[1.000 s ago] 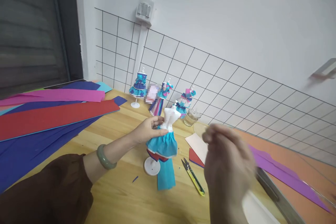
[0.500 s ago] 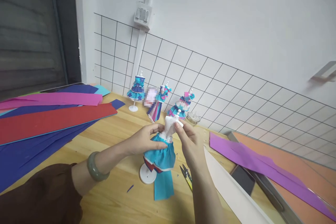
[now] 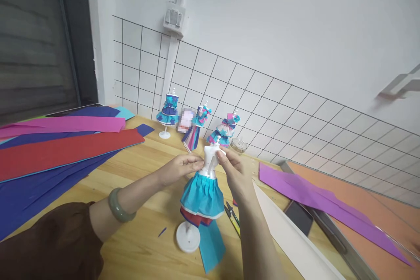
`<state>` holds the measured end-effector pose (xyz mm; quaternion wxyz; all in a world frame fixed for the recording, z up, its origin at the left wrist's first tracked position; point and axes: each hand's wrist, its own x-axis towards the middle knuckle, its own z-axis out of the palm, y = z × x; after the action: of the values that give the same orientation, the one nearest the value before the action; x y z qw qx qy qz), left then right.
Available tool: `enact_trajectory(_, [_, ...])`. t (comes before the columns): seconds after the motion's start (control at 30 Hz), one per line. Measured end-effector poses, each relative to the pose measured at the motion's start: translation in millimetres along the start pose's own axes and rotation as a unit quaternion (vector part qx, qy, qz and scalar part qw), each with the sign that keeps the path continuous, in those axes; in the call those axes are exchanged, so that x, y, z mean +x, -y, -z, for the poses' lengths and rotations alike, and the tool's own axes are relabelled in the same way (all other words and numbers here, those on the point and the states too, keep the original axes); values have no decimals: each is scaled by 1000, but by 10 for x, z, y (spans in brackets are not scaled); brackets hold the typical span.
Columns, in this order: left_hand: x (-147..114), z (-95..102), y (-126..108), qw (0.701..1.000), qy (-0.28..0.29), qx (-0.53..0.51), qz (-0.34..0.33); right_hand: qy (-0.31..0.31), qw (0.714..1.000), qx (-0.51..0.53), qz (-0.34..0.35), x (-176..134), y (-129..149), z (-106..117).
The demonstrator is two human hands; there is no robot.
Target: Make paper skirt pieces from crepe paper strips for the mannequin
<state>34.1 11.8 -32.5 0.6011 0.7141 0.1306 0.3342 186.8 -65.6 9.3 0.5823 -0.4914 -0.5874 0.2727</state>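
Between my hands is a small white dress form (image 3: 209, 162), tilted so its round base (image 3: 188, 237) faces me. It wears a gathered turquoise paper skirt (image 3: 201, 194) over a red layer with a blue edge. My left hand (image 3: 179, 170) is closed at the side of the form, thumb and fingers by its waist. With thumb and fingers, my right hand (image 3: 234, 170) grips the form at its shoulder. A turquoise paper strip (image 3: 211, 247) extends from beneath the skirt. Yellow-handled thread snips (image 3: 233, 221) lie on the table, partly behind my right forearm.
Three dressed forms stand at the back, including a blue one (image 3: 169, 111), near a glass dish (image 3: 239, 145). Coloured paper sheets (image 3: 65, 153) cover the left side. At right lie purple paper (image 3: 302, 194), a white strip (image 3: 288, 236) and a dark phone (image 3: 299, 216).
The form's base and skirt have swung toward me, showing more of the skirt's front. My left thumb has moved from the skirt up to the waist. My right hand keeps its grip.
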Motion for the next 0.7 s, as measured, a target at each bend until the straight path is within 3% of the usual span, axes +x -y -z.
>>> enact_trajectory(0.33, [-53, -33, -101, 995, 8, -84, 51, 0, 1000, 8, 6, -50, 16, -69])
enact_trajectory(0.47, [-47, 36, -157, 996, -40, -42, 65, 6, 1000, -11, -1, -40, -1, -79])
enact_trajectory(0.53, [-31, 118, -191, 995, -86, -1, 50, -2, 994, -105, -43, -8, -65, -23])
enact_trajectory(0.63, [-6, 264, -240, 984, -175, 39, 18, 41, 935, -309, -170, 26, -273, 97])
enact_trajectory(0.7, [4, 345, -262, 972, -232, 40, 10, 96, 890, -373, -244, 10, -453, 145])
